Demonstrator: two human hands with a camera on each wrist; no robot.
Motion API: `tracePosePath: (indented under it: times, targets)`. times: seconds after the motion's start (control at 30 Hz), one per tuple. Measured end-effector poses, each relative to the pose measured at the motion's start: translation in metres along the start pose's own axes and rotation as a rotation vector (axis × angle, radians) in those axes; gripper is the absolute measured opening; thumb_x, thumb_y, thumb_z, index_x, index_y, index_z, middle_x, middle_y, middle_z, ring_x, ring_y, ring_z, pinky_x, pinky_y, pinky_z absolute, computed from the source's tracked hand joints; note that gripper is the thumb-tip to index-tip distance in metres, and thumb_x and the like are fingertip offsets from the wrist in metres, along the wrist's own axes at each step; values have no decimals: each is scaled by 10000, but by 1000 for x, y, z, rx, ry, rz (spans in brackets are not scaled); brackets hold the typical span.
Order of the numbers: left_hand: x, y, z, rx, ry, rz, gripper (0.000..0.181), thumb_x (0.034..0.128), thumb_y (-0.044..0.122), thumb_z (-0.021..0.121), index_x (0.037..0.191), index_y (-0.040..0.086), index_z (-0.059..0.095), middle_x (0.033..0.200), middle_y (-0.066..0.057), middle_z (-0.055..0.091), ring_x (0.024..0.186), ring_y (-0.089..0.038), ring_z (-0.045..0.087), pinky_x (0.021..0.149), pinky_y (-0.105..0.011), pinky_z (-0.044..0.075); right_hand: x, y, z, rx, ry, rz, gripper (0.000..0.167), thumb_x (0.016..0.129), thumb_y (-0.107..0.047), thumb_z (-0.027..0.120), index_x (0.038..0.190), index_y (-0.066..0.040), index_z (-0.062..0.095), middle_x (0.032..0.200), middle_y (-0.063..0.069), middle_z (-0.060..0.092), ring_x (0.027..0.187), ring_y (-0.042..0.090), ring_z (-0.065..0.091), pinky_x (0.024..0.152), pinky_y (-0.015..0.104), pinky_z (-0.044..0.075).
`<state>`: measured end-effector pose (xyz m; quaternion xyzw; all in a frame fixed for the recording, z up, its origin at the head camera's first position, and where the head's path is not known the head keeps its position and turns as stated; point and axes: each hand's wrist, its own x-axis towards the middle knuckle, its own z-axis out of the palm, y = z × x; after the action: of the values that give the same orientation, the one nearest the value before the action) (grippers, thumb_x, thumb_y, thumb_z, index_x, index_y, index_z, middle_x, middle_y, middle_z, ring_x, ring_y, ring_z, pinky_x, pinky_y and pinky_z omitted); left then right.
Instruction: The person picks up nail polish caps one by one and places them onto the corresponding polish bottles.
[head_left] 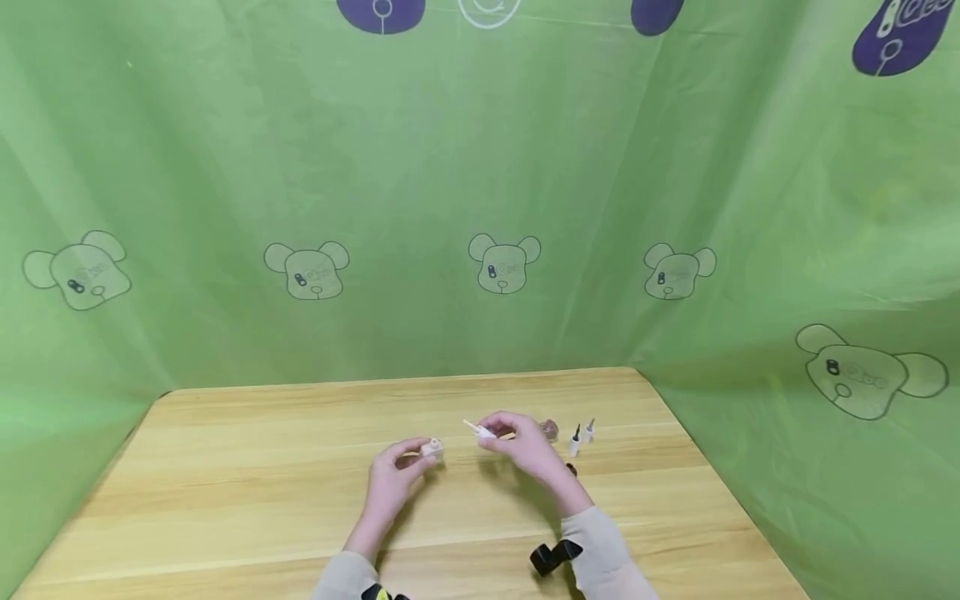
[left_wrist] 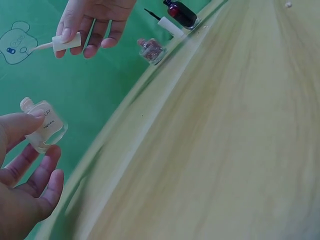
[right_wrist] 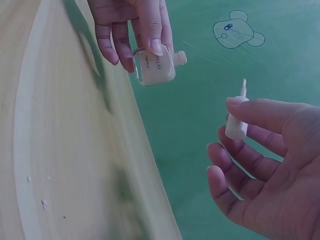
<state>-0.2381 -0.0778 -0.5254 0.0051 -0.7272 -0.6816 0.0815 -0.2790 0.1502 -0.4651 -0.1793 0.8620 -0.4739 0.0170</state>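
Note:
My left hand [head_left: 392, 482] grips a small clear nail polish bottle [left_wrist: 48, 125] of pale polish between thumb and fingers. Its neck is uncapped, and dark lettering shows on the front. To the right, my right hand [head_left: 527, 447] pinches a white nail polish cap [right_wrist: 237, 120] with its brush [right_wrist: 244, 87] sticking out, coated in pale polish. In the head view the brush points up and left toward the bottle, and a gap separates the two. Both hands are raised over the wooden table [head_left: 262, 492].
Right of my right hand, two white caps stand brush-up, one with a dark brush [head_left: 575, 442] and one greyish [head_left: 589, 430]. A glittery pinkish bottle [left_wrist: 151, 51] and a dark red bottle [left_wrist: 181, 14] stand nearby. Green cloth [head_left: 420, 167] encloses the table's back and sides.

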Motion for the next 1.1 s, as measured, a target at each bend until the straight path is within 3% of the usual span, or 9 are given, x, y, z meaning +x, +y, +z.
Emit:
tracePosePath:
  times: [0.47, 0.87, 1.1]
  targets:
    - [-5, 4, 8, 114, -26, 140, 289, 778, 122, 803, 1043, 31, 733, 1017, -171, 679, 816, -120, 633, 714, -159, 543, -9, -8, -5, -102, 29, -28, 200, 805, -203, 775, 995, -158, 730, 916, -2, 666, 850, 125, 574, 737, 220, 488]
    - [-7, 16, 11, 232, -42, 208, 256, 778, 88, 793, 1028, 59, 741, 944, -103, 655, 798, -119, 596, 722, -164, 551, -12, -17, -1, -175, 14, -103, 163, 808, -181, 770, 966, -160, 734, 887, -44, 636, 832, 93, 548, 695, 189, 500]
    - [-9, 23, 12, 274, -53, 214, 260, 784, 109, 791, 1037, 78, 741, 941, -88, 649, 808, -142, 596, 730, -164, 544, -13, -20, -1, -209, 7, -88, 166, 805, -200, 771, 966, -177, 733, 890, -62, 632, 835, 91, 542, 695, 190, 485]
